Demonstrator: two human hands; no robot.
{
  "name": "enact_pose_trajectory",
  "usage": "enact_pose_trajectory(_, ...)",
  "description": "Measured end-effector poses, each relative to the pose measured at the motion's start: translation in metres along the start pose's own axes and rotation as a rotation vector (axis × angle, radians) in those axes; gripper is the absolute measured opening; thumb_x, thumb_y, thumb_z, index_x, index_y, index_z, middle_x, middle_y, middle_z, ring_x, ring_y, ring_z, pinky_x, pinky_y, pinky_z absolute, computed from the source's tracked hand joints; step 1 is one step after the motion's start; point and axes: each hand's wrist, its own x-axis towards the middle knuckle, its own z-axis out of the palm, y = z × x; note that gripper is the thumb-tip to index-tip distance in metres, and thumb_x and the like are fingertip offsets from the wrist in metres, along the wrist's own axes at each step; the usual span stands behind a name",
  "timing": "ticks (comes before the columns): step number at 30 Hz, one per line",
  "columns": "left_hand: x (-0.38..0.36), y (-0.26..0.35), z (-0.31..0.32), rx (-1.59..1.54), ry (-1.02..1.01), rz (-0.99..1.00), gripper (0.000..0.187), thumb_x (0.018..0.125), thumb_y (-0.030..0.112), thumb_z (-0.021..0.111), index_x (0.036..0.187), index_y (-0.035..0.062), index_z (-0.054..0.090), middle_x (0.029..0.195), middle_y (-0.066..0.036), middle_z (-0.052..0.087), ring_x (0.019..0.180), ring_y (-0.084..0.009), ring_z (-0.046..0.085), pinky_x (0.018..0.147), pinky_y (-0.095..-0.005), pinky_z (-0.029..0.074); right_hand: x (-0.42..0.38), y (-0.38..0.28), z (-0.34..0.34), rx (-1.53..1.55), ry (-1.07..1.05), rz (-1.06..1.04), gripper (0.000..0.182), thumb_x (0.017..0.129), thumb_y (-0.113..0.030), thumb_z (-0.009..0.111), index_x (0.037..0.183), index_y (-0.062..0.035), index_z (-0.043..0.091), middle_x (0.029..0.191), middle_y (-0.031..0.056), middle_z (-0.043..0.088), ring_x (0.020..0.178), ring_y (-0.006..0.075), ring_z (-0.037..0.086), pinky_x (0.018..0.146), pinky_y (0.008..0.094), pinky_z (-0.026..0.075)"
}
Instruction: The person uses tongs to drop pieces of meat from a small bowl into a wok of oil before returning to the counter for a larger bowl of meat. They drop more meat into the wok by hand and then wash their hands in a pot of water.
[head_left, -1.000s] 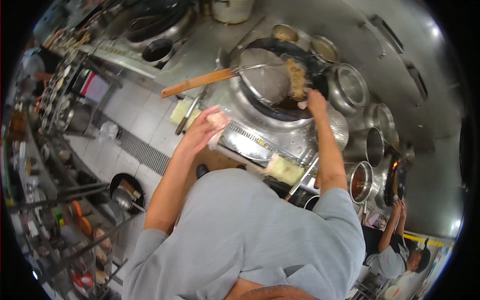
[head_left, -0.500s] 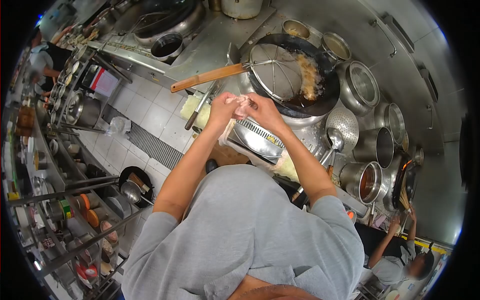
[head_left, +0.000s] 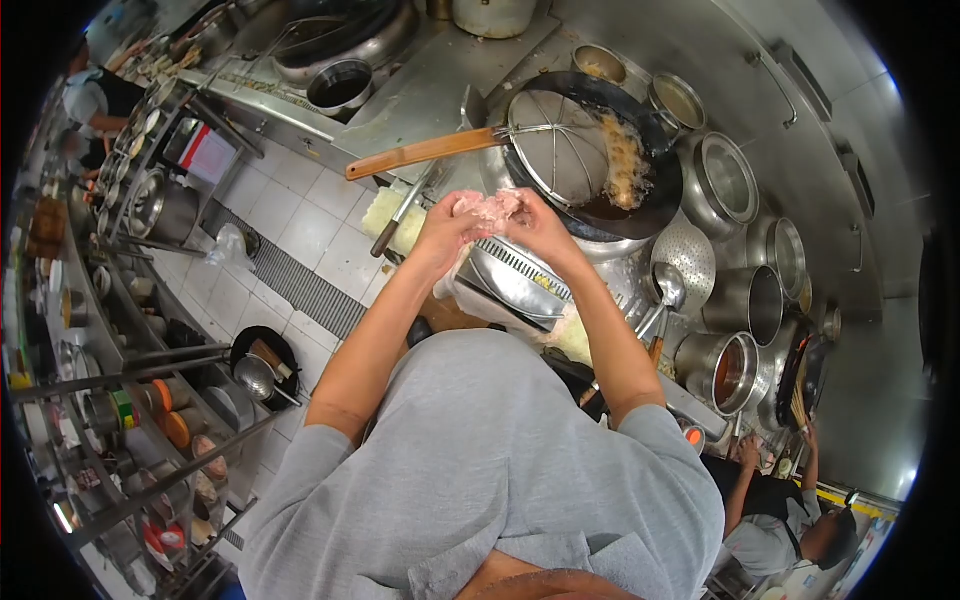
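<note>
Between my two hands is a piece of pink raw meat, stretched out in front of me. My left hand grips its left end, and my right hand has fingers closed on the right end. Just beyond them stands a dark wok of oil, where battered pieces bubble along one side. A round mesh strainer rests over the wok, its wooden handle reaching left past my hands. Below my hands lies a metal tray.
A perforated ladle and a solid ladle lie right of the wok. Steel pots line the right side, one with reddish liquid. A co-worker works at lower right. Shelves with containers stand left of the tiled floor.
My hands have drawn slightly apart, and more of the meat shows spread between them. The view has shifted a little. The co-worker's arms at lower right have moved.
</note>
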Motion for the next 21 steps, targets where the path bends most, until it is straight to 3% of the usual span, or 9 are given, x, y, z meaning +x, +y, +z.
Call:
enact_pose_trajectory(3,0.001,-0.002,-0.001,0.106,0.008,0.01,0.021,0.09,0.001,0.056,0.111,0.0048,0.051,0.101,-0.008,0.064,0.085,-0.0166,0.064,0.065,-0.0276,0.055,-0.001,-0.005,0.004,-0.446,-0.033,-0.108,0.021,0.09,-0.011,0.058,0.108,0.0007,0.057,0.091,0.0052,0.063,0.081,0.0123,0.06,0.069,0.029,0.049)
enact_pose_trajectory(6,0.0,-0.002,0.0,0.034,0.031,-0.021,0.017,0.093,0.007,0.057,0.109,0.0057,0.052,0.097,-0.007,0.064,0.08,-0.0149,0.063,0.059,-0.0266,0.052,0.004,0.008,0.001,-0.049,0.034,0.165,0.016,0.093,-0.009,0.055,0.105,0.0007,0.059,0.087,0.0051,0.065,0.077,0.0138,0.061,0.068,0.0296,0.05)
enact_pose_trajectory(7,-0.002,-0.002,0.001,-0.055,0.034,-0.038,0.018,0.093,0.009,0.058,0.11,0.0053,0.052,0.096,-0.008,0.064,0.077,-0.0144,0.063,0.057,-0.0261,0.051,0.004,0.006,0.0,0.316,0.061,0.204,0.015,0.095,-0.006,0.051,0.107,0.0002,0.058,0.093,0.0054,0.065,0.081,0.0138,0.062,0.071,0.0287,0.051)
enact_pose_trajectory(11,-0.008,0.004,0.015,-0.113,-0.084,-0.096,0.022,0.095,0.017,0.059,0.112,0.0055,0.054,0.087,-0.007,0.064,0.065,-0.0126,0.061,0.048,-0.0248,0.046,0.002,-0.013,0.009,0.745,0.07,0.243,0.023,0.094,-0.003,0.05,0.116,0.0005,0.056,0.102,0.0053,0.063,0.087,0.0119,0.062,0.074,0.0259,0.051)
enact_pose_trajectory(14,-0.006,0.001,0.004,0.595,-0.092,0.065,0.021,0.095,0.017,0.056,0.113,0.0061,0.054,0.08,-0.004,0.063,0.064,-0.013,0.062,0.051,-0.0237,0.048,0.005,-0.006,0.005,0.373,0.033,0.197,0.024,0.092,-0.002,0.051,0.115,0.0011,0.058,0.099,0.0052,0.064,0.085,0.0115,0.061,0.073,0.0259,0.05)
enact_pose_trajectory(17,0.002,-0.001,-0.01,0.743,-0.276,0.001,0.019,0.094,0.017,0.057,0.108,0.0037,0.056,0.077,-0.004,0.063,0.061,-0.0125,0.062,0.05,-0.0219,0.047,0.008,0.003,-0.007,-0.016,-0.041,0.168,0.023,0.09,0.0,0.051,0.111,0.0013,0.061,0.093,0.0045,0.065,0.08,0.0104,0.06,0.07,0.0248,0.049)
enact_pose_trajectory(21,-0.004,0.004,0.002,0.531,-0.311,-0.099,0.014,0.094,0.014,0.055,0.105,0.0045,0.058,0.082,-0.004,0.064,0.062,-0.0121,0.063,0.049,-0.022,0.046,0.008,0.004,-0.014,0.152,0.025,0.202,0.022,0.088,0.001,0.051,0.106,0.0015,0.063,0.086,0.0037,0.064,0.072,0.009,0.058,0.063,0.024,0.047)
